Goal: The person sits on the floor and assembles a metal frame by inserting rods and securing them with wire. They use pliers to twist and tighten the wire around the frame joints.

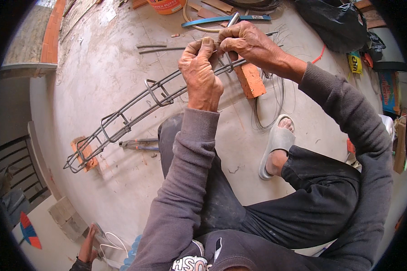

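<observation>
A long steel rebar cage [133, 107] with bent stirrups slants across the floor, propped on a brick [250, 80] at the right and another brick [88, 159] at the left. Over its right end my left hand [201, 74] is closed in a pinch, thumb against fingers. What it pinches is too small to make out. Beside it, my right hand [253, 45] is also closed, fingertips meeting the left's near a stirrup. A shiny metal bar [234, 19] sticks up behind the right fingers; whether they grip it is hidden.
Thin loose wire [281, 101] loops beside the right brick, near my sandalled foot [278, 147]. Pincers [140, 145] lie below the cage. Rods, a blue hacksaw-like strip [212, 19], an orange bucket [166, 5] and a black bag [332, 25] are beyond. Another person's limb [88, 244] shows lower left.
</observation>
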Available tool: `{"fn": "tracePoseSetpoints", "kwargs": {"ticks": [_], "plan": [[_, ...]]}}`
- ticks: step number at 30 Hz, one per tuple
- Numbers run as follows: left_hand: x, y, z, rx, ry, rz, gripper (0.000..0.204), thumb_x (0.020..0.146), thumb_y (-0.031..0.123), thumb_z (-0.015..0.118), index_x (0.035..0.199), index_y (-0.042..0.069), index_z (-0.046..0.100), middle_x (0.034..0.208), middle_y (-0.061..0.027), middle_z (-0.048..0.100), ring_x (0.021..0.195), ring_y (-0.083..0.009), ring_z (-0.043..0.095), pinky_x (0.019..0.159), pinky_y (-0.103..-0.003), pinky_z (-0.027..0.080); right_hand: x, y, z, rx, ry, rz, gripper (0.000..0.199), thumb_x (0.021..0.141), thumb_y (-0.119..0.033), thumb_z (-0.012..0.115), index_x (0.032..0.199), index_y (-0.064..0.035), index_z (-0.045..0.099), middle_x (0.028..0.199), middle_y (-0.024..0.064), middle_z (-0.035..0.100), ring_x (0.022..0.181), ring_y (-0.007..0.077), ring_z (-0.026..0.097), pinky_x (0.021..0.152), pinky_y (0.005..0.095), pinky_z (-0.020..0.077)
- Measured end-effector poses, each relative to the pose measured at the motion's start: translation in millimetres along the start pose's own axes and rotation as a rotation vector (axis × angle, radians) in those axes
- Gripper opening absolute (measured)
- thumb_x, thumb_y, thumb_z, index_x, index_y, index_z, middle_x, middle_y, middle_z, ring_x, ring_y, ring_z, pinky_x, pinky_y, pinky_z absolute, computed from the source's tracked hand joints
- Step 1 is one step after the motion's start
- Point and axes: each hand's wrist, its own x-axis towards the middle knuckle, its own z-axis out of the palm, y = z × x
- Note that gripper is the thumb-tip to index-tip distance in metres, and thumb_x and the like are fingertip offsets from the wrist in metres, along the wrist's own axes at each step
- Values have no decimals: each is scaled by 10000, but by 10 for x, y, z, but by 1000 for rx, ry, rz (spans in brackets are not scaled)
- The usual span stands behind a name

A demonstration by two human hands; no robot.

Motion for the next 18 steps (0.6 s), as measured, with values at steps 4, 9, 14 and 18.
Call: {"fn": "tracePoseSetpoints", "kwargs": {"ticks": [4, 9, 14, 18], "plan": [[28, -11, -55, -75, 55, -52, 129, 931, 126, 687, 932, 36, 594, 820, -54, 658, 718, -119, 618, 704, -258, 541, 50, 98, 2, -280, 53, -122, 208, 929, -120, 545, 818, 24, 647, 641, 35, 545, 594, 99, 534, 546, 274, 456], [107, -16, -186, -64, 27, 19, 80, 929, 106, 674, 947, 50, 619, 862, -89, 672, 827, -177, 642, 769, -306, 537, 38, 25, 33, -165, -36, -66, 175, 894, -91, 562, 836, 28, 676, 642, 41, 570, 590, 102, 548, 529, 280, 463], [75, -60, -179, -36, 19, 45, 94, 927, 101, 675, 956, 40, 609, 863, -87, 672, 831, -174, 641, 739, -303, 542, -9, 69, -25, 44, -199, 45, 171, 858, -62, 542, 802, 27, 677, 618, 33, 570, 544, 95, 531, 503, 260, 458], [34, -132, -205, 31, -23, 13, 124, 930, 111, 677, 986, 41, 591, 873, -78, 667, 827, -170, 637, 744, -307, 539, -39, 131, -39, -13, -203, 69, 179, 845, -66, 518, 758, 10, 655, 612, 28, 561, 522, 87, 525, 473, 240, 443]]}}
